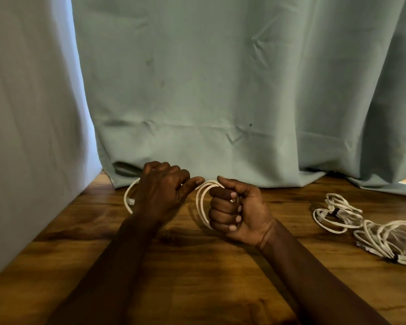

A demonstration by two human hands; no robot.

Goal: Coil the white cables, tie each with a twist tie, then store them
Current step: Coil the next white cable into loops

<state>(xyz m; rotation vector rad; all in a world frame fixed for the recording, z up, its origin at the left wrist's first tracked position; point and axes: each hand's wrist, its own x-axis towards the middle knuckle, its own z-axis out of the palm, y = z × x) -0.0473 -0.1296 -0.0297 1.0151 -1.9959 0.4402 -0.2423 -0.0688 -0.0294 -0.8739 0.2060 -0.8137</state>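
A wooden counter (197,289) meets a green curtain (220,78). The right hand (239,214) has its grip clenched round a white cable coil (201,200). The left hand (162,191) hides its grip, so its state cannot be told. Tied coils (333,214) lie near the counter's right edge.

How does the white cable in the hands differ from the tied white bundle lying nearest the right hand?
The white cable is gripped by the right hand, with a stretch running to the left hand; the tied white bundle lies untouched on the brown wooden table. The held cable shows no tie; the bundle has a dark twist tie round its middle. Both are white and looped.
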